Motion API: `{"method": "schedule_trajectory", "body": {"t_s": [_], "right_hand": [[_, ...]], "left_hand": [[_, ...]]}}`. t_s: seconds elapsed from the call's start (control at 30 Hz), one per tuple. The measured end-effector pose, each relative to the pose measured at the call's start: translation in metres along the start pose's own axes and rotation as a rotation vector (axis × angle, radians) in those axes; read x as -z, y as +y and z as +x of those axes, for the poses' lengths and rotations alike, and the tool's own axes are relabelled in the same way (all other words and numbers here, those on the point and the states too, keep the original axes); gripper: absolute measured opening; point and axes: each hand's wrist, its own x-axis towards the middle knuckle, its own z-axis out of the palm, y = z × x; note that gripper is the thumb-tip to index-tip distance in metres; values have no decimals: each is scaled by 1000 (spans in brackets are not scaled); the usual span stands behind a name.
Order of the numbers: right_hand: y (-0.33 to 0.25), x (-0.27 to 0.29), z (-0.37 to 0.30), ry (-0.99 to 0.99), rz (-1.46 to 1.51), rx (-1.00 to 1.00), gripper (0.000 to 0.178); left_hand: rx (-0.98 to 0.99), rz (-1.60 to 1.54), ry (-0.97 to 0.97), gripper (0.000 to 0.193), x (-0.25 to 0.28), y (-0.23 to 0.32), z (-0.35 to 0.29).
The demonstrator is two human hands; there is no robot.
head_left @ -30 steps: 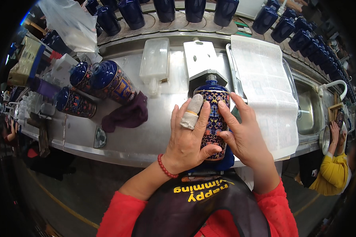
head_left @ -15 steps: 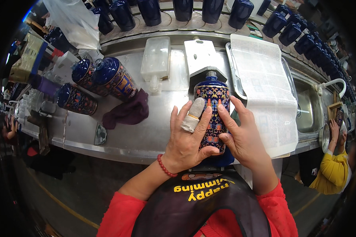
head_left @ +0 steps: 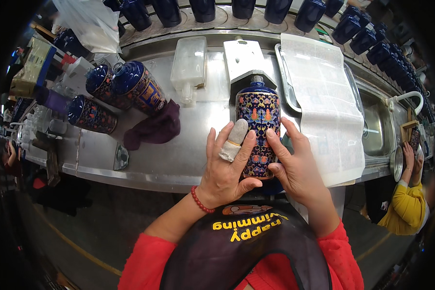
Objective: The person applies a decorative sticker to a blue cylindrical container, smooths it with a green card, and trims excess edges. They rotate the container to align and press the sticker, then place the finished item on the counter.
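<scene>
A blue glass bottle [head_left: 259, 140] with a colourful floral pattern lies with its neck away from me, in front of a dark-edged white angled rest [head_left: 243, 58]. My left hand [head_left: 228, 162] presses along its left side, the fingers spread and the thumb by the base. A grey cloth cover sits on one finger. My right hand [head_left: 297, 162] bears on the opposite side, index finger and thumb touching the glass. Between them the two hands clasp the bottle. The underside of the bottle and some fingertips are hidden.
Left on the steel counter [head_left: 106, 162] are several patterned bottles [head_left: 135, 87], a purple cloth [head_left: 155, 126] and a clear rectangular bottle [head_left: 188, 63]. White printed sheets [head_left: 324, 116] cover a tray at right, beside a sink [head_left: 378, 125]. Plain blue bottles [head_left: 202, 10] line the conveyor [head_left: 227, 19]. A co-worker in a yellow top [head_left: 406, 208] is far right.
My hands have slid slightly toward me along the bottle, uncovering more of its pattern. The view has shifted a little, and the blue bottles on the conveyor have moved.
</scene>
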Motion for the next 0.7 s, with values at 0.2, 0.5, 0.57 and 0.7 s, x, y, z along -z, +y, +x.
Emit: {"method": "schedule_trajectory", "body": {"t_s": [0.2, 0.5, 0.57, 0.7], "right_hand": [[2, -1, -2, -10, 79, -4, 67], [4, 0, 0, -39, 92, -11, 72], [5, 1, 0, -61, 107, -33, 72], [5, 1, -2, -81, 119, -63, 74]], "left_hand": [[21, -70, -10, 66, 8, -12, 4], [-28, -80, -21, 72, 7, -19, 8], [-33, -72, -28, 73, 8, -19, 9], [-53, -70, -35, 75, 7, -22, 9]]}}
